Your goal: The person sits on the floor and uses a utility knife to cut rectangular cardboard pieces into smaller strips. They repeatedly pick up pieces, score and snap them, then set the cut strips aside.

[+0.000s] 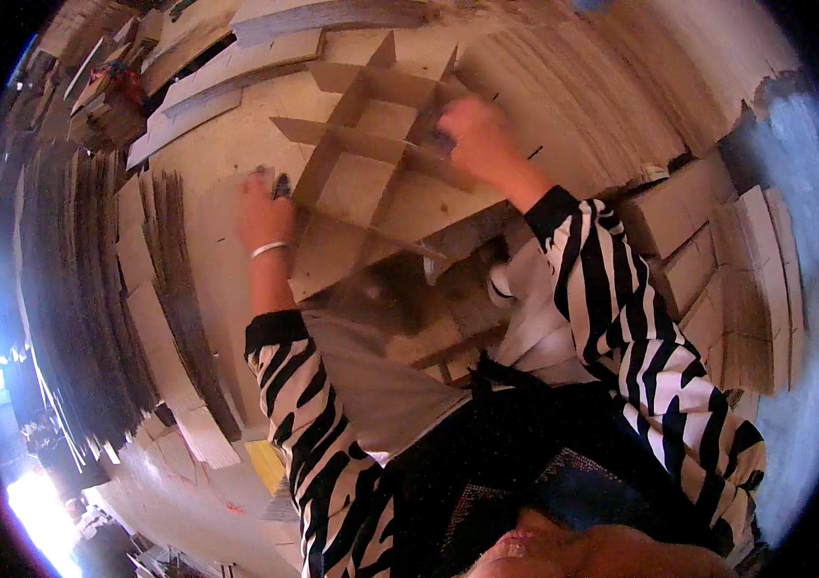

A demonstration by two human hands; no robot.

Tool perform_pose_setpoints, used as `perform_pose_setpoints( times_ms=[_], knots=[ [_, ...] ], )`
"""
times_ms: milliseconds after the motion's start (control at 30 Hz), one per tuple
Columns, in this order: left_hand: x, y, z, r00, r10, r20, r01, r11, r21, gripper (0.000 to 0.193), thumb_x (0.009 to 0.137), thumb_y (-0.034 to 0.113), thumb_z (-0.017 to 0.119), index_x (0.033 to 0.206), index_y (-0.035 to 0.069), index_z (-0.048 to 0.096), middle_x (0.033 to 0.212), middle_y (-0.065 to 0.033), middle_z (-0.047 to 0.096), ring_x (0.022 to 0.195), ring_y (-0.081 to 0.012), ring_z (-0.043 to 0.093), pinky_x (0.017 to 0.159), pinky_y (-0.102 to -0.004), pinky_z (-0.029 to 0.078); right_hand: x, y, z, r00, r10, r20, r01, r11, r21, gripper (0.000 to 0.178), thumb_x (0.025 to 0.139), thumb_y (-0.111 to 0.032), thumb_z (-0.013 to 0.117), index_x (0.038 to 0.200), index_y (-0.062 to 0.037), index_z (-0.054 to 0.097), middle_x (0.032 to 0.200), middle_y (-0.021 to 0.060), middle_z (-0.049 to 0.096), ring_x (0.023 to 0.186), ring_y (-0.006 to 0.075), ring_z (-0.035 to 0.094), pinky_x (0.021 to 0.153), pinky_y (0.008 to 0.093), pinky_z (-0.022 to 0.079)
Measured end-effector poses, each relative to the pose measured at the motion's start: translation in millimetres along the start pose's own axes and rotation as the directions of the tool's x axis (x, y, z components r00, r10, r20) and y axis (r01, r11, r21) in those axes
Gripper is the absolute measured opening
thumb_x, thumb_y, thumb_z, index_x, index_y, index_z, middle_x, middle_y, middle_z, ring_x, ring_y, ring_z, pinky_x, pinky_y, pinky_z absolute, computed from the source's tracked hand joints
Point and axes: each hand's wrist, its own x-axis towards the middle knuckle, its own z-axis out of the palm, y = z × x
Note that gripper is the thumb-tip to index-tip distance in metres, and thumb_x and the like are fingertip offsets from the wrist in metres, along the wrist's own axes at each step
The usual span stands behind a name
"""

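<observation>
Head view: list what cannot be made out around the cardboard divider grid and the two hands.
- Left hand fingertips: hidden behind the edge of the cardboard divider grid; grip unclear.
- Right hand fingers: motion-blurred and curled into the grid; what they pinch is unclear.
- Near edge of the grid: merges with blurred cardboard below it.
- Stacked cardboard sheets at left: bent by the fisheye rim, count unreadable.
- Lower left: washed out by glare.

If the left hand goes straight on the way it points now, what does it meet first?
Probably the bare wooden tabletop beyond the left hand, then the flat cardboard strips; the cardboard grid divider lies beside it. Depth is unclear.
</observation>
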Motion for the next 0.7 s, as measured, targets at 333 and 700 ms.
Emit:
perform_pose_setpoints(
  times_ms=[333, 700],
  knots=[
    [-29.6, 127.8, 19.9, 0.729, 0.306, 0.613, 0.001, 0.894, -0.448, 0.069, 0.076, 0.027, 0.059, 0.136, 0.003, 0.037, 0.107, -0.0270, 0.060, 0.098, -0.0438, 0.058, 0.084, -0.0490, 0.047, 23.6, 24.1, 42.4, 0.768, 0.251, 0.589, -0.591, 0.631, 0.502, 0.027, 0.084, -0.015, 0.053, 0.106, -0.0015, 0.060, 0.088, 0.0173, 0.065, 0.079, 0.0224, 0.061, 0.072, 0.0366, 0.049],
    [25.1, 19.1, -97.3, 0.995, 0.094, -0.031, -0.098, 0.913, -0.396, 0.055, 0.072, -0.006, 0.047, 0.127, -0.004, 0.045, 0.116, -0.0275, 0.055, 0.106, -0.0443, 0.053, 0.092, -0.0448, 0.043, -78.3, 81.1, -37.5, 0.932, 0.343, 0.115, -0.247, 0.836, -0.491, 0.073, 0.071, -0.036, 0.075, 0.130, -0.0038, 0.046, 0.130, 0.0202, 0.050, 0.121, 0.0335, 0.047, 0.098, 0.0458, 0.038]
  ],
)
